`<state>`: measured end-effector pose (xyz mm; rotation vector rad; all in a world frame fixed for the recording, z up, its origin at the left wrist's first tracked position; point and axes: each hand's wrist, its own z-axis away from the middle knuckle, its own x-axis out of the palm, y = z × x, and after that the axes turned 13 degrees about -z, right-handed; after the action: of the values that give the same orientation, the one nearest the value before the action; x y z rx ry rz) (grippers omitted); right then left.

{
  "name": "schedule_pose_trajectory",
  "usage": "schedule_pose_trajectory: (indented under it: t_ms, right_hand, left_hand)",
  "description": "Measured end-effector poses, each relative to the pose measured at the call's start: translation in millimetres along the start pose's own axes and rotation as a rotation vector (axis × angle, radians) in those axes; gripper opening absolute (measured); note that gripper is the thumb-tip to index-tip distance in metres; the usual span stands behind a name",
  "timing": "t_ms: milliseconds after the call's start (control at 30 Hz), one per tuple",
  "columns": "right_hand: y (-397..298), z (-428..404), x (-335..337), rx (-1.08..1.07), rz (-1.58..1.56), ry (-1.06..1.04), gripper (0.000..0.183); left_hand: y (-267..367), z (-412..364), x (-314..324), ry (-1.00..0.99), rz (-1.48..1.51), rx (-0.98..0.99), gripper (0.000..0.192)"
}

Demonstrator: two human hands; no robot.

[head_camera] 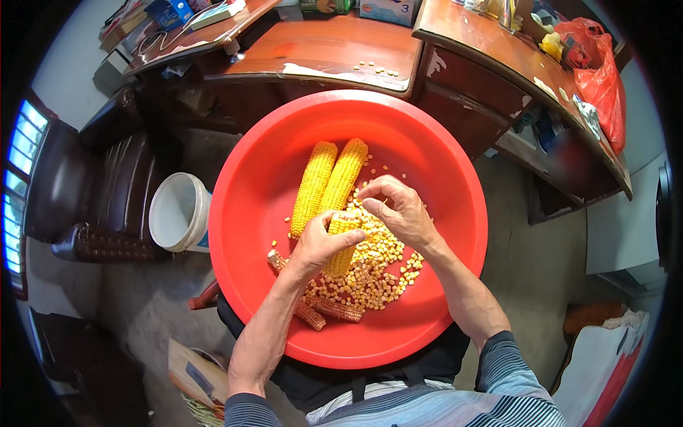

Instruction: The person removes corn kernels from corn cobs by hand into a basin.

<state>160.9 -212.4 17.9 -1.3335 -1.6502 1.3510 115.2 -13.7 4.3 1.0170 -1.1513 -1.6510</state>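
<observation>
My left hand (319, 240) grips a partly shelled ear of corn (340, 262) over the middle of a big red plastic basin (341, 347). Just right of that ear's top, my right hand (394, 208) is raised with fingers curled and thumb apart; whether a kernel is between them I cannot tell. Two full yellow ears of corn (314, 187) lie side by side at the basin's far left. Loose kernels (379, 243) are heaped under and right of my hands. Several bare reddish corncobs (336, 309) lie at the near left, one partly hidden by my left forearm.
The basin rests on my lap. Beyond it stands a wooden desk (320, 42) with a few kernels (392, 73) on its edge. A white bucket (179, 213) and a dark leather armchair (122, 176) are at left. A red plastic bag (600, 85) lies on the desk at right.
</observation>
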Motion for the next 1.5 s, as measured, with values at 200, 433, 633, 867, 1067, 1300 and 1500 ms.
schedule_pose_trajectory:
  t_ms: [200,433,633,867,1067,1300,1500]
  right_hand:
    - [-3,0,0,0.181,-0.117,-0.232,0.014]
    - [2,2,3,0.109,0.014,-0.213,0.013]
    - [10,5,4,0.027,0.061,-0.204,0.013]
    - [6,-1,6,0.222,-0.188,0.096,0.005]
    - [1,2,-1,0.022,-0.082,0.024,0.011]
    - [-5,1,4,0.053,-0.066,-0.232,0.016]
    - [-1,6,5,0.181,-0.125,-0.234,0.017]
  left_hand:
    - [-6,-2,-2,-0.023,0.097,0.02,0.057]
    - [-15,-4,-5,0.092,-0.102,-0.023,0.06]
    - [-3,-4,-2,0.038,-0.168,-0.032,0.056]
    - [-7,-1,-1,-0.025,0.042,0.102,0.064]
    - [-6,-2,-2,-0.097,0.208,0.128,0.064]
    - [-12,-3,-5,-0.098,0.18,0.134,0.063]
    - [-2,4,-4,0.067,-0.362,0.183,0.071]
